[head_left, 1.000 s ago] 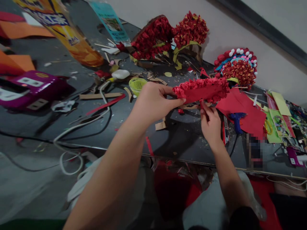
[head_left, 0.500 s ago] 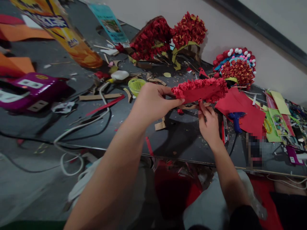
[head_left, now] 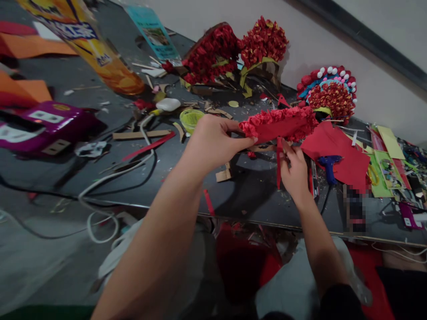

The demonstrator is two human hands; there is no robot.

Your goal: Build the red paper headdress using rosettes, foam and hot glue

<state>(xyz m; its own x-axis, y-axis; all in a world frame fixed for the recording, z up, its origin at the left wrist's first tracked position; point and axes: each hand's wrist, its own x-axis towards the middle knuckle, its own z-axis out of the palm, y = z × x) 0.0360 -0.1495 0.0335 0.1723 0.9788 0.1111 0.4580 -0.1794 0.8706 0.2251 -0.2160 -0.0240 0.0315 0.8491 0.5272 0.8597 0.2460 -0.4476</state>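
Observation:
My left hand (head_left: 216,140) pinches the left end of a red craft piece (head_left: 280,129), a flat red panel edged with crumpled red paper petals, held above the dark table. My right hand (head_left: 294,171) is just below the panel's lower edge, thumb and fingers closed on a narrow red paper strip (head_left: 279,171) that hangs down beside them. Whether the strip's top touches the panel I cannot tell. Right of that hand lies a larger red paper sheet (head_left: 336,151) with a blue glue gun (head_left: 329,168) on it.
Petal-covered red pieces (head_left: 213,55) and a yellow-red one (head_left: 263,42) stand by the wall. Left are a drink bottle (head_left: 113,66), a purple power strip (head_left: 50,126) and a white cable (head_left: 133,166). Cardboard scraps (head_left: 223,173) and a green cup (head_left: 191,119) lie nearer.
My right hand has moved slightly right and down, and the red paper strip now shows hanging beside its fingers. My left hand and the red craft piece are nearly still.

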